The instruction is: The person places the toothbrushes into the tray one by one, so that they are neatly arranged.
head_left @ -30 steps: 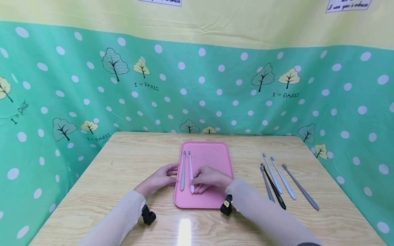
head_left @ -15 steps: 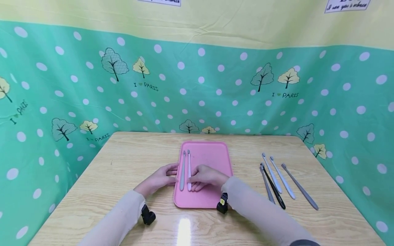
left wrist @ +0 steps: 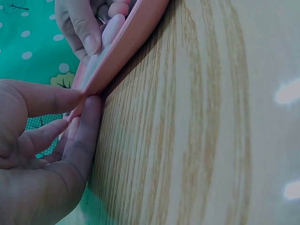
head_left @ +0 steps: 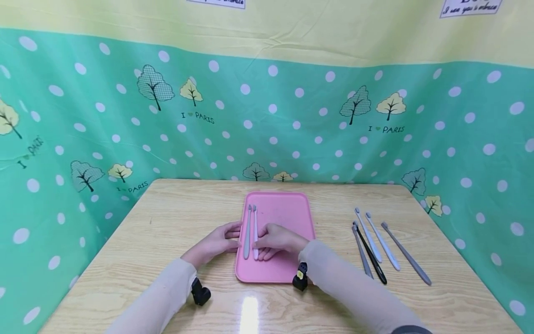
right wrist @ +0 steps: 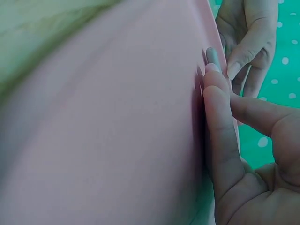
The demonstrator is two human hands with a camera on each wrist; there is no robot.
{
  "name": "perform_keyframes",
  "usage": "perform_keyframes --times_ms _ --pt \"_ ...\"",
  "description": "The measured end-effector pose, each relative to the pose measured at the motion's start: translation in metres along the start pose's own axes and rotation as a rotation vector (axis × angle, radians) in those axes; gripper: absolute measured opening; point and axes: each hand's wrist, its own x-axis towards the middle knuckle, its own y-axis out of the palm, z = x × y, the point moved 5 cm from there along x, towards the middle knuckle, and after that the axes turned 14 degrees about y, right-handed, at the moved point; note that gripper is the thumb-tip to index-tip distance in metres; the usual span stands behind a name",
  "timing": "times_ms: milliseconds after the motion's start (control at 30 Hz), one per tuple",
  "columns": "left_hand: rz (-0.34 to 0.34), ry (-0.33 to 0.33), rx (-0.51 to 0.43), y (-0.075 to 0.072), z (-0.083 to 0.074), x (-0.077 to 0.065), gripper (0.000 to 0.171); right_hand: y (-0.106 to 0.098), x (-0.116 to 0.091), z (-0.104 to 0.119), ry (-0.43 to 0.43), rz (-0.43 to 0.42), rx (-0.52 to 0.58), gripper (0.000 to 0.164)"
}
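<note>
A pink tray (head_left: 275,273) lies on the table, with two toothbrushes side by side near its left edge. The left one is a grey-green toothbrush (head_left: 247,239); beside it is a pale pink toothbrush (head_left: 256,222) with a grey head. My right hand (head_left: 280,239) pinches the pale pink toothbrush low on its handle, over the tray. At the tray's left side my left hand (head_left: 214,243) grips the rim between thumb and fingers, as the left wrist view shows at the tray edge (left wrist: 119,51). The right wrist view shows the right fingers (right wrist: 220,136) close over the tray.
Several toothbrushes lie on the wooden table (head_left: 187,199) to the right: a black toothbrush (head_left: 373,260), two light blue ones, a grey toothbrush (head_left: 406,253) and a smaller grey one. A green dotted curtain (head_left: 267,120) hangs behind the table and along its sides.
My right hand has shifted the pale pink toothbrush slightly left, closer to and straighter beside the grey-green toothbrush. The left hand has stayed on the tray's rim.
</note>
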Motion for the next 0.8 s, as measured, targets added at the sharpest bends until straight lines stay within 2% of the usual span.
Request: perform_keyframes --times_ms 433,800 --pt "0.002 0.006 -0.001 -0.0003 0.0007 -0.0003 0.068 0.0002 -0.0020 -0.0002 -0.017 0.014 0.025 0.038" --pt "0.007 0.009 -0.001 0.0003 -0.0013 0.0000 0.068 -0.0025 -0.0018 0.0005 -0.026 0.015 0.024 0.038"
